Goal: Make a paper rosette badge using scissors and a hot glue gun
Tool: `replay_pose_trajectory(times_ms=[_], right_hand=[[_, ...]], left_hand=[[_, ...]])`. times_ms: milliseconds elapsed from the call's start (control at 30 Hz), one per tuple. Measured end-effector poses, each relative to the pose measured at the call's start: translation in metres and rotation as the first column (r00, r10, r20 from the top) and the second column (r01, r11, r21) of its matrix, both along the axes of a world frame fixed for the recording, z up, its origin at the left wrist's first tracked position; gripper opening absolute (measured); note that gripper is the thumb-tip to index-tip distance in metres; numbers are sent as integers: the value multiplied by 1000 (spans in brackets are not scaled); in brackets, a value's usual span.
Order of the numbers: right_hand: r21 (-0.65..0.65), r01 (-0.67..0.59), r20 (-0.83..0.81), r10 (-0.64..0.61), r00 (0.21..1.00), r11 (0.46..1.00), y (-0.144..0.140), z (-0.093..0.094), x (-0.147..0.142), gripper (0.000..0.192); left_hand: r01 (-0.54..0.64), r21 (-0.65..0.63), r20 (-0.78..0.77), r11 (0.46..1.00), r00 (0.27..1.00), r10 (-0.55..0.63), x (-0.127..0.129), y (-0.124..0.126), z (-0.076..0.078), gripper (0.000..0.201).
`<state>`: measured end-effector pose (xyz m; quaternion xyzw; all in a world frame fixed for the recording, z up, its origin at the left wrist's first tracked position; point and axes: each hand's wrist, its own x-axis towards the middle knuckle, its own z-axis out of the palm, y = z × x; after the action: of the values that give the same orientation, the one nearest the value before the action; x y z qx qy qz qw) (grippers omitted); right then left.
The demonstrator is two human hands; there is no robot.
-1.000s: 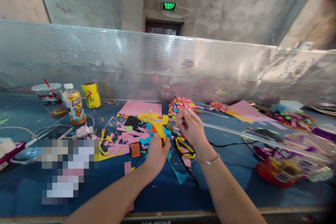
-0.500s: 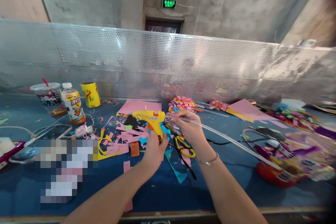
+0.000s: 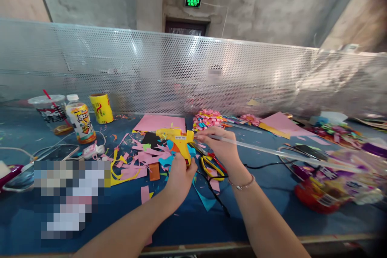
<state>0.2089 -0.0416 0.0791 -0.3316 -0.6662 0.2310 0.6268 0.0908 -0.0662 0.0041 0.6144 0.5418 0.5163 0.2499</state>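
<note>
My left hand [image 3: 180, 177] is wrapped round the handle of a yellow hot glue gun [image 3: 178, 137], its nozzle pointing left. Between the thumb and fingers of my right hand [image 3: 222, 145] is a long translucent glue stick [image 3: 272, 152], held at the rear of the gun. From there the stick runs far out to the right. Whether its tip is inside the gun cannot be made out. Below my right hand lie yellow-handled scissors [image 3: 211, 168]. Pink paper scraps [image 3: 151, 155] and a blue paper piece [image 3: 205, 199] are strewn around the gun.
At the left stand a plastic cup [image 3: 50, 115], a drink bottle [image 3: 81, 121] and a yellow roll [image 3: 102, 109]. Pink paper flowers [image 3: 208, 120] lie at the back. A red container [image 3: 317, 197] and snack bags are at the right. A perforated metal screen [image 3: 136, 68] borders the table.
The glue stick's far end has swung up and away, so it lies closer to level. The glue gun and both hands have shifted slightly right in the view.
</note>
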Motion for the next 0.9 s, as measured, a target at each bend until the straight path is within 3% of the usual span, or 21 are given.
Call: replay_pose_trajectory(times_ms=[100, 167, 367, 433, 633, 900], right_hand=[[-17, 102, 41, -102, 994, 995, 1, -1, -2, 4], [-34, 92, 36, -91, 995, 995, 1, -1, -1, 4], [-96, -219, -160, 202, 966, 971, 8, -9, 1, 20], [-82, -262, -226, 238, 944, 961, 10, -14, -2, 21], [-75, -128, -253, 105, 962, 989, 8, -13, -6, 11], [-55, -165, -115, 158, 981, 985, -2, 1, 3, 9]], left_hand=[[23, -17, -9, 1000, 1000, -23, 0, 1, -1, 16], [26, -19, -4, 999, 1000, -26, -1, 2, -1, 15], [64, -24, 164, 998, 985, -59, -6, 4, 6, 13], [54, -38, 201, 998, 979, -45, -7, 5, 8, 14], [-37, -17, 100, 999, 994, 38, -4, 3, 4, 19], [-16, -2, -2, 1000, 1000, 16, 2, -5, 3, 12]])
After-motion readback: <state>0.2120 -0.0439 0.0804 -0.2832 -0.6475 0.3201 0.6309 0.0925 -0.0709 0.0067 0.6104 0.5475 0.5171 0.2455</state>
